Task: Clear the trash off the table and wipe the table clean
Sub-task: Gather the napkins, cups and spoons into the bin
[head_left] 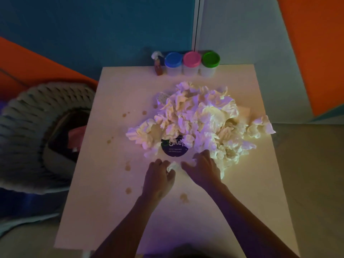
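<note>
A big heap of crumpled white tissues (201, 118) covers the middle of the pale square table (251, 183). A dark round printed disc (174, 148) lies half under the heap's near edge. My left hand (159, 178) grips a small wad of tissue (172, 166) just in front of the disc. My right hand (202, 169) lies with spread fingers on the table, touching the heap's near edge. Brown stains (128, 165) dot the table's left and near parts.
A small spray bottle (158, 65) and three jars with blue (173, 60), pink (191, 59) and green (210, 59) lids stand at the far edge. A woven grey basket (37, 112) with things inside sits left of the table. One loose tissue (260, 126) overhangs the right edge.
</note>
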Demonstrator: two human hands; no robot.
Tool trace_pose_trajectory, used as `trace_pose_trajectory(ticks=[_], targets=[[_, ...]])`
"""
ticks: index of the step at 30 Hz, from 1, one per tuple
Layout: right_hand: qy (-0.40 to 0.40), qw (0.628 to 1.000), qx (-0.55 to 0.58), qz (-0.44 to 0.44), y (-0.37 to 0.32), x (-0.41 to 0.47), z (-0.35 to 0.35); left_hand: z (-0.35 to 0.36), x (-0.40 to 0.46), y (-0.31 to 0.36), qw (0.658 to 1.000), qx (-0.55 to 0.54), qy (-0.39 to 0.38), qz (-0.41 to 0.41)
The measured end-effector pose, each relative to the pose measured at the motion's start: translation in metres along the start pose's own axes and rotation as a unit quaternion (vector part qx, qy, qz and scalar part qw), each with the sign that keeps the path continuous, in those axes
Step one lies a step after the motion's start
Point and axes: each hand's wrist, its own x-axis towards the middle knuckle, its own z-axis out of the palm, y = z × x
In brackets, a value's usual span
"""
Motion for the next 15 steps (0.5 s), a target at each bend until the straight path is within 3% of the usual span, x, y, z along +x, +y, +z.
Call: trace_pose_trajectory(ticks=[4, 8, 15], targets=[[-0.038, 0.997, -0.065, -0.014, 0.009, 0.003, 0.020, -0.008, -0.012, -0.007, 0.996, -0.050, 0.048, -0.060], [-0.041, 0.987, -0.147, -0.048, 0.012, 0.001, 0.032, -0.018, -0.011, -0.015, 0.992, -0.046, 0.103, -0.050], [-0.008, 0.997, -0.050, -0.063, 0.016, 0.002, 0.038, -0.028, 0.027, -0.024, 0.994, 0.084, 0.068, -0.014]])
